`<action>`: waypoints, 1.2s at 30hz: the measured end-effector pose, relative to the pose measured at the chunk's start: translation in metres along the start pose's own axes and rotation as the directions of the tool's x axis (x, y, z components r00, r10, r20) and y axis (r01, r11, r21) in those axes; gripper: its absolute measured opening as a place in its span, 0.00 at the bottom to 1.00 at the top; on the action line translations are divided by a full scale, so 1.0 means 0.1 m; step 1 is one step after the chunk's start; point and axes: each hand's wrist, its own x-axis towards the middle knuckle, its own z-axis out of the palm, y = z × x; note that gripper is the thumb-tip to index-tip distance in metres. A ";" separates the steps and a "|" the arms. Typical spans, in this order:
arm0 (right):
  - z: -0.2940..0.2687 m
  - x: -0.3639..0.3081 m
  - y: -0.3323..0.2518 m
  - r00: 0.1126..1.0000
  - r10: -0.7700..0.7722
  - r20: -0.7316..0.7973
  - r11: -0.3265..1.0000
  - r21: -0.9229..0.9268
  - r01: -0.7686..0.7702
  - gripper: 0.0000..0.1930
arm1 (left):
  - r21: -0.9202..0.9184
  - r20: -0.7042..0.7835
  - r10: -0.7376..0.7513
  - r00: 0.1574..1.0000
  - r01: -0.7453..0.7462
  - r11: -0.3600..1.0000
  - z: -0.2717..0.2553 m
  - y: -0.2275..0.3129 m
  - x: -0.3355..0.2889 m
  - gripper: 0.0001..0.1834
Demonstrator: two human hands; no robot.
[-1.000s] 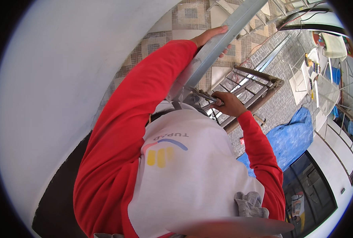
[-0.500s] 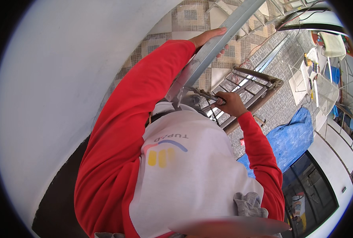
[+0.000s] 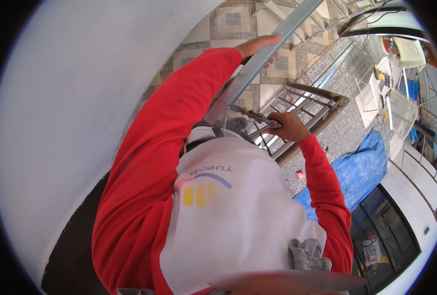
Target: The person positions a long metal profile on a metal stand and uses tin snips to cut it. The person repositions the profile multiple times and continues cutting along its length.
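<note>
A long grey metal channel point(image 3: 291, 23) slants from the top of the view down toward my waist. My left hand point(image 3: 259, 45) is wrapped around it, with the thumb along the upper side and fingertips showing past the far edge. In my right hand point(image 3: 291, 129) is a plier-like hand tool point(image 3: 254, 115), its handles gripped in my fist. The tool's jaws point left and are at the channel's lower end, close to my body. Whether the jaws bite into the metal is too small to tell.
A white wall point(image 3: 76, 98) rises close on my left. Below lies a metal ladder-like frame point(image 3: 321, 117) on patterned tiles point(image 3: 233, 19). To the right are a blue tarp point(image 3: 356, 169), a white mesh chair point(image 3: 403, 110) with tools, and a dark glass door point(image 3: 385, 231). Cables cross the floor.
The channel and the tool have shifted only slightly. Both hands keep their grips, and the background has moved a little in the view.
</note>
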 end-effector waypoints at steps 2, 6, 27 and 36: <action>-0.01 0.00 -0.01 1.000 -0.005 -0.006 1.000 -0.014 0.005 0.18 | 0.027 -0.031 -0.004 1.000 0.005 1.000 -0.01 0.01 -0.01 0.48; -0.02 0.02 0.00 0.999 -0.035 -0.014 0.999 -0.024 0.034 0.19 | 0.060 -0.019 -0.055 0.998 0.056 0.997 -0.03 0.02 -0.03 0.48; 0.29 -0.36 0.05 0.961 0.075 -0.268 0.983 -0.142 -0.116 0.17 | 0.060 -0.048 -0.029 0.998 0.032 0.998 -0.06 -0.15 0.19 0.45; 1.14 -1.36 0.50 0.732 0.603 -0.316 0.748 0.543 -0.382 0.32 | -0.251 0.048 0.033 0.998 -0.020 0.968 0.42 -0.08 0.07 0.41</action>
